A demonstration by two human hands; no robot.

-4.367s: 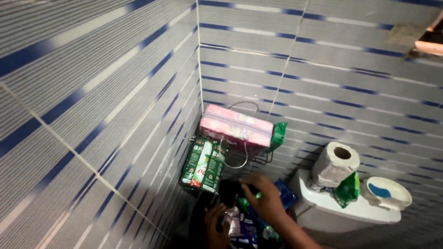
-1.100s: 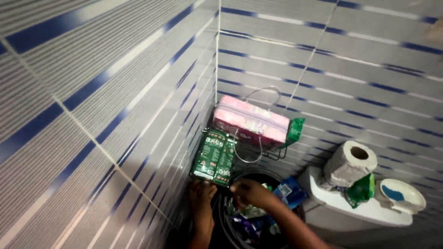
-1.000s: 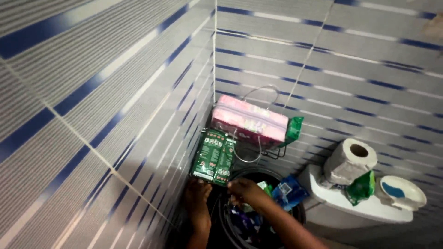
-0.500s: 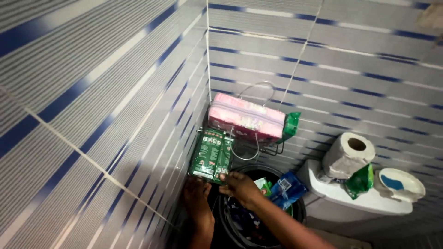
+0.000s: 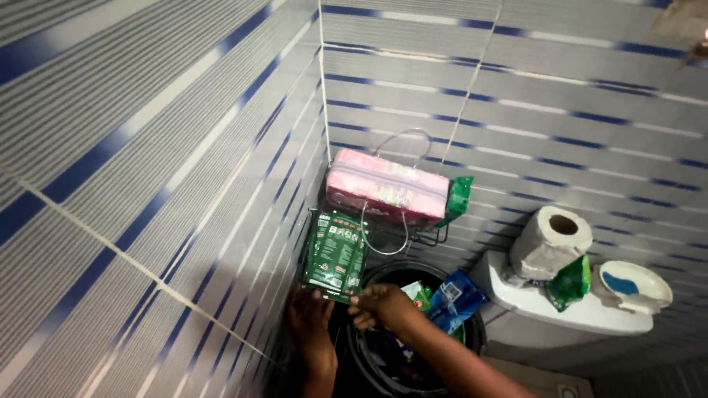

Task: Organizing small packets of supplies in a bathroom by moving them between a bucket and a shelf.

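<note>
Both hands at the green packet's (image 5: 335,256) lower edge, left hand (image 5: 308,322) beneath, right hand (image 5: 381,306) pinching its corner; packet upright, long axis vertical, hung against wall tiles (image 5: 147,184) above the bin (image 5: 472,335).

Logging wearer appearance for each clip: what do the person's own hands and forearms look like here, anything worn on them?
Both are bare. The left hand and right hand show no gloves, and no rings, watch or bracelet can be made out. Both forearms are uncovered as far as the bottom edge of the head view, with no sleeve in sight. The lighting there is dim, so fine detail is hard to tell.
</note>
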